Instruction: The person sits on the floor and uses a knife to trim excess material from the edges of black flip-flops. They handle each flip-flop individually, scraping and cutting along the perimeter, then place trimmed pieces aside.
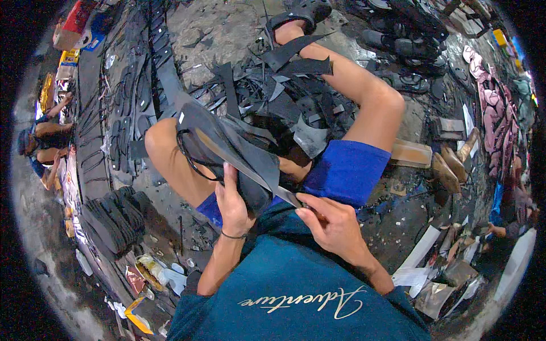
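My left hand [232, 200] grips a dark sandal [199, 132] with a thin black strap, held tilted above my lap. Its fingers lie along the edge of the sole, partly behind it. A loose flap of black sheet [259, 160] stands away from the sole's right side. My right hand [333, 223] is closed, thumb and forefinger pinching a narrow grey blade like a knife [288, 196]. The blade's tip meets the flap's lower end; its handle is mostly hidden in my fingers.
Black offcuts [284, 85] lie heaped between my legs. Stacked dark soles [114, 219] stand at the left, black footwear [406, 42] at the far right. Brown shoe-shaped forms [449, 167] and pinkish pieces [492, 108] lie right. Another person [48, 133] sits at the far left.
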A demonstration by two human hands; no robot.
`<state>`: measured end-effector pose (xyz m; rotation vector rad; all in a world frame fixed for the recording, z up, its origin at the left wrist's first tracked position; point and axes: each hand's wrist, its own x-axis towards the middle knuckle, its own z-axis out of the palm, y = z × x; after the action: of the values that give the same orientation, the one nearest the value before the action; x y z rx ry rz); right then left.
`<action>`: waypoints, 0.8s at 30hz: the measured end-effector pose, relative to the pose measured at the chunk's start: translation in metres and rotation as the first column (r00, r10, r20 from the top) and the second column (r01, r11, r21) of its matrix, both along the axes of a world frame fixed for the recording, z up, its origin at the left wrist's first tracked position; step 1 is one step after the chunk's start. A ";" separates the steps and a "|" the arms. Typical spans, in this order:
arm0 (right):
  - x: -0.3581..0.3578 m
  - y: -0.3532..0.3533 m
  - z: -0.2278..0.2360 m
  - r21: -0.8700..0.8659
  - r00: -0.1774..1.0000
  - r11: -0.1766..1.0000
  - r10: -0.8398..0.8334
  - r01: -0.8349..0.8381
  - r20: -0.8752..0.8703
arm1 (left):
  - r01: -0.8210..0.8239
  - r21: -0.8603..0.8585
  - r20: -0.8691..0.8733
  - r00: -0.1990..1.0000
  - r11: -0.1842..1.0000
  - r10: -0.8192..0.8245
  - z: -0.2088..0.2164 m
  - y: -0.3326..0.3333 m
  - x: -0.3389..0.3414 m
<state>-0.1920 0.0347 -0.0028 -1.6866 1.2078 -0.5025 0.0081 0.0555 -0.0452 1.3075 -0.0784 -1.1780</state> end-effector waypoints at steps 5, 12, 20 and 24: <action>0.034 -0.018 -0.035 -0.032 0.996 0.998 0.056 -0.054 0.076 | -0.007 0.088 0.086 0.996 0.996 -0.001 0.016 0.011 -0.008; 0.084 -0.055 -0.071 -0.374 0.970 0.927 0.101 -0.011 0.222 | 0.004 0.134 0.080 0.997 0.991 -0.014 0.022 -0.002 -0.002; 0.105 -0.116 -0.072 0.573 0.916 0.811 -0.132 -0.119 0.378 | 0.356 0.187 0.305 0.865 0.916 -0.398 -0.005 0.052 -0.002; 0.085 -0.108 -0.022 0.346 0.949 0.917 0.091 -0.198 0.302 | 0.303 0.072 0.296 0.903 0.950 -0.310 -0.025 0.039 0.046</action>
<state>-0.1072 -0.0735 -0.0244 -1.3152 0.8953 -0.3760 0.0536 0.0949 -0.0706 1.5296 -0.5138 -1.2318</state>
